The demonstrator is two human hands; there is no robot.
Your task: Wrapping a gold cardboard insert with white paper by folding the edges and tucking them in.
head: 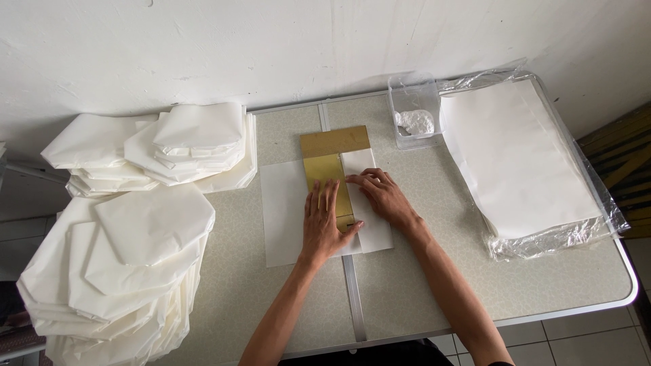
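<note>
Under both hands' fingers (324,196) (flat): paper (285,210)

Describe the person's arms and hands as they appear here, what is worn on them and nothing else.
Both arms are bare from hand to elbow: no sleeves, gloves, watch or bracelets. The left hand and right hand show no rings. Fingernails look short and unpainted.

White paper sheet (285,210): matt, smooth. Gold template (332,152): stiff card, dull metallic sheen. Ream wrapper (576,234): glossy crinkled clear plastic; table top (407,291): speckled matt laminate, metal edging
</note>
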